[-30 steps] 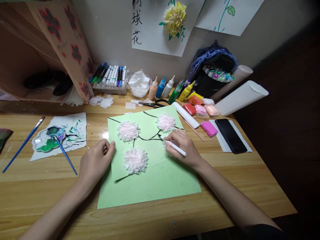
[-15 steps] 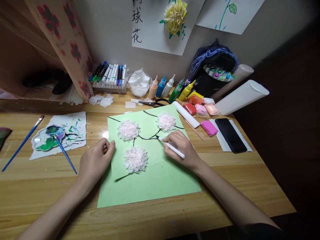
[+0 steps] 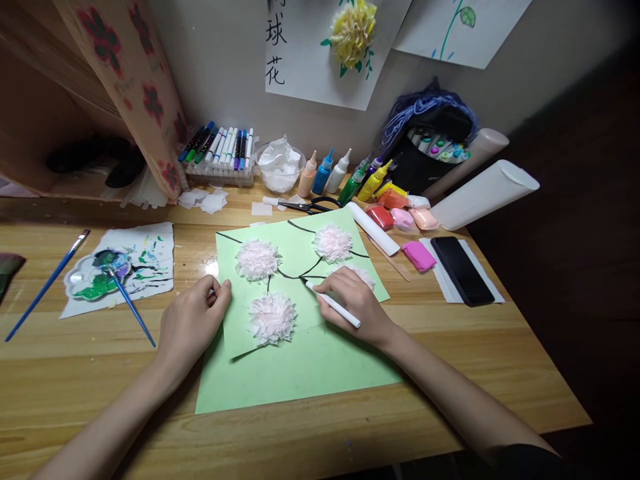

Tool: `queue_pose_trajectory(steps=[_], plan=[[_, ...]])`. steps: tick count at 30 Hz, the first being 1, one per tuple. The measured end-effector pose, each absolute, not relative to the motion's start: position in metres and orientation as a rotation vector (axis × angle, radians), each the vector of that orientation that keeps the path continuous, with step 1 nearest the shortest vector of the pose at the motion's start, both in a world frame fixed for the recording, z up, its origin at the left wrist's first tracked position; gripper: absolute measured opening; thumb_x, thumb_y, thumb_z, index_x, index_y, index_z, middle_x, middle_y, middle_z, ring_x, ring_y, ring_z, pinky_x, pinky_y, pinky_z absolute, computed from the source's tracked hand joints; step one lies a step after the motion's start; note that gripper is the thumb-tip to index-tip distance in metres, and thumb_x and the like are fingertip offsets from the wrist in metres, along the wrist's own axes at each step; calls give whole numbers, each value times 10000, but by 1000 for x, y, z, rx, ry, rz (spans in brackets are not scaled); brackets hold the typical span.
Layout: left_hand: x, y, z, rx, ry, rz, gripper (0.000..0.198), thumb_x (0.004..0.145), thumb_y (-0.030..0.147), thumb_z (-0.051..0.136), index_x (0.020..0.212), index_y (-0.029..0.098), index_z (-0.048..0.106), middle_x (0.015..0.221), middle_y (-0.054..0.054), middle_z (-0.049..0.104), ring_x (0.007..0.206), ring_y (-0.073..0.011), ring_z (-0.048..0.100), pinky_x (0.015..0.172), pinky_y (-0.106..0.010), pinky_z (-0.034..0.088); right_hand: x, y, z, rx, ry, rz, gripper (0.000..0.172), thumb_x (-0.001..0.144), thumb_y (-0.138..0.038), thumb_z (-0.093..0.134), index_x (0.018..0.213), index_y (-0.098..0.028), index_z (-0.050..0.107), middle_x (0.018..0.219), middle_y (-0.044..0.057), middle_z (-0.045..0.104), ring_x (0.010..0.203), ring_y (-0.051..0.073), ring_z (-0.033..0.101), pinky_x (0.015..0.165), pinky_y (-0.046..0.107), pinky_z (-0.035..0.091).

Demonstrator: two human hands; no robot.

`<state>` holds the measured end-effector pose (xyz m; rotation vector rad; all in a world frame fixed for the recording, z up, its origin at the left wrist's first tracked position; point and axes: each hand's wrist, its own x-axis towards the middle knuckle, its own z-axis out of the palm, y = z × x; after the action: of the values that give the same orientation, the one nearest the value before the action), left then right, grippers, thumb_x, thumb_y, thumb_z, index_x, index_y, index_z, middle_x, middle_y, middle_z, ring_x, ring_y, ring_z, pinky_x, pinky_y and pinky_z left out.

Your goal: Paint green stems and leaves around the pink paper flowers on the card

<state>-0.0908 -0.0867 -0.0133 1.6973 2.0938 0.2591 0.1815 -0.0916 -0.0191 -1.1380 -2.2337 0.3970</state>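
A light green sheet [image 3: 310, 363] lies on the wooden desk, with a smaller green sheet on top bearing black drawn stems and pale pink tissue flowers [image 3: 257, 259]. My right hand [image 3: 356, 303] grips a white marker [image 3: 333, 304] with its tip on a black stem near the sheet's middle. A fourth flower [image 3: 361, 273] shows just behind that hand. My left hand [image 3: 193, 321] is curled, its fingertips pressing the left edge of the upper sheet.
A paint palette [image 3: 95, 278] with a blue brush [image 3: 131, 307] lies on stained paper at left. Markers [image 3: 220, 148], a bowl of tissue [image 3: 279, 167], paint bottles [image 3: 323, 175], scissors [image 3: 310, 207], clay packs [image 3: 400, 213] and a black phone [image 3: 461, 270] line the back and right.
My right hand slid left and nearer along the stem with the marker, uncovering a flower behind it. The left hand stayed on the sheet's edge.
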Motion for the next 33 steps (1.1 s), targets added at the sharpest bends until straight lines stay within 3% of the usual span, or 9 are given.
queue_pose_trajectory(steps=[33], plan=[[-90, -87, -12, 1713, 2086, 271, 316, 863, 457, 418, 643, 231, 400, 589, 18, 530, 568, -169, 494, 526, -255, 280, 190, -86, -18, -1232, -2178, 372, 82, 795, -121, 555, 827, -197, 556, 741, 39, 596, 745, 195, 522, 696, 335, 430]])
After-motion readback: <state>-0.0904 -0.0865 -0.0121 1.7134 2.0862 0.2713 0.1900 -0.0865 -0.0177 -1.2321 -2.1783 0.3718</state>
